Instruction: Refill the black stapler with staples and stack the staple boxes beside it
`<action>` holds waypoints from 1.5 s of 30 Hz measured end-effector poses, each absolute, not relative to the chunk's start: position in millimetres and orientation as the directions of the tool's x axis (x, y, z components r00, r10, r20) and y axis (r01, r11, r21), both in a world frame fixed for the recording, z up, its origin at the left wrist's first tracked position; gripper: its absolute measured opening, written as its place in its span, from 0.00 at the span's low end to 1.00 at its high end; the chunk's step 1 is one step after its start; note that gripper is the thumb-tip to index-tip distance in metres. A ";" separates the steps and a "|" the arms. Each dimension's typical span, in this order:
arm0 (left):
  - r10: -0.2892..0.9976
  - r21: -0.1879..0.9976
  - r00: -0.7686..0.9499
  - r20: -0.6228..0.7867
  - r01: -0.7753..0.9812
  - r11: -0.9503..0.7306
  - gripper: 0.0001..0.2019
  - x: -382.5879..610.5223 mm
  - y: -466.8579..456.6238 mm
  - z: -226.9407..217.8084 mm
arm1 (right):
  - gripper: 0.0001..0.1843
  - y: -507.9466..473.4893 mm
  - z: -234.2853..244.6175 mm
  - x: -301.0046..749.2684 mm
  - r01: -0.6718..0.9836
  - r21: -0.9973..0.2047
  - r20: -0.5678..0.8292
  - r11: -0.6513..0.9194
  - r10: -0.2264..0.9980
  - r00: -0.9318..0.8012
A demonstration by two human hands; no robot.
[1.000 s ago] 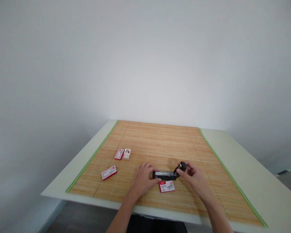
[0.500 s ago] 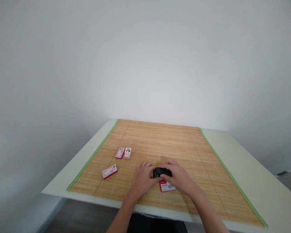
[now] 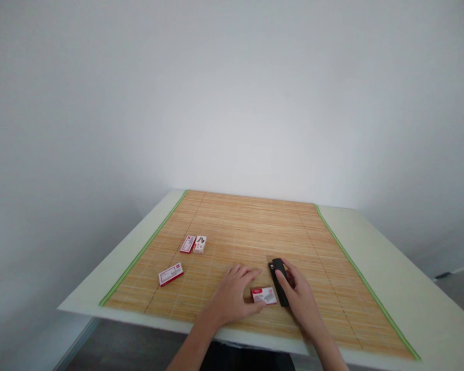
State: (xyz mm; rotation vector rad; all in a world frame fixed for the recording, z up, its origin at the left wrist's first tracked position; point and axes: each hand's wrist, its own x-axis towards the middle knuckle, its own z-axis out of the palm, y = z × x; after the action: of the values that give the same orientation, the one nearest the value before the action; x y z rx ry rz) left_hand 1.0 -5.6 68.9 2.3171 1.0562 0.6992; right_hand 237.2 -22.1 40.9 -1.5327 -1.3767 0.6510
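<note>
Right hand point(image 3: 299, 298) curled around slim black stapler point(image 3: 275, 266), lower centre of frame, lying on slatted bamboo mat point(image 3: 255, 226); left hand point(image 3: 232, 293) flat, empty, fingers loose, beside red-white cardboard box point(image 3: 264, 295)

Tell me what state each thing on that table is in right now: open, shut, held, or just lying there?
Stapler: shut, lying on the mat, held.
Right hand: closed around the stapler.
Left hand: open, flat, fingertips at the nearest box.
Nearest box: lying flat, label up.
Lone box: lying flat, untouched.
Pair of boxes: side by side, untouched.
Mat: spread flat on the table.
</note>
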 end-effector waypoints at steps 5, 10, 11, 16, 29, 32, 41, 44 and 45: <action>0.749 0.528 0.626 0.217 0.570 -0.629 0.36 15.3 -13.9 63.2 | 0.32 -32.1 35.5 232.5 0.398 -0.916 0.151 0.049 0.962 0.228; 0.902 0.535 0.374 0.214 0.728 -0.429 0.24 9.6 -13.3 55.4 | 0.32 -34.1 37.4 232.9 0.369 -0.929 0.120 0.031 0.968 0.220; 0.912 0.550 0.350 0.212 0.729 -0.407 0.25 3.7 -13.0 55.7 | 0.33 -34.4 37.4 233.5 0.356 -0.934 0.106 0.023 0.971 0.215; 0.884 0.626 0.444 0.145 0.651 -0.429 0.38 -30.1 -13.0 58.2 | 0.33 -35.2 35.1 235.4 0.338 -0.941 0.089 0.015 0.975 0.205; 0.870 0.620 0.458 0.186 0.632 -0.465 0.35 -2.5 -3.2 54.2 | 0.29 -26.4 34.9 202.8 0.368 -0.922 0.186 0.119 0.971 0.153; 0.864 0.616 0.470 0.180 0.631 -0.471 0.36 -0.1 -0.8 52.5 | 0.27 -24.6 39.7 194.3 0.385 -0.913 0.196 0.136 0.973 0.121; 0.868 0.651 0.482 0.122 0.621 -0.436 0.54 -7.3 -10.3 56.2 | 0.31 -28.3 35.1 195.3 0.308 -0.947 0.166 0.095 0.962 0.214; 0.909 0.617 0.389 0.151 0.681 -0.394 0.48 -49.4 -12.6 61.9 | 0.33 -29.8 30.7 197.6 0.274 -0.961 0.108 0.034 0.960 0.258; 0.928 0.568 0.325 0.182 0.736 -0.369 0.41 -70.8 -11.8 63.3 | 0.33 -30.1 30.5 198.0 0.273 -0.962 0.093 0.019 0.960 0.263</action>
State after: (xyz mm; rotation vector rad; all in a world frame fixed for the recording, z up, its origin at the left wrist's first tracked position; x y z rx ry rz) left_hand -70.8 -11.8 63.3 2.2136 1.4759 0.6881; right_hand 198.0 -30.1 30.5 -1.4776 -1.2142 0.8190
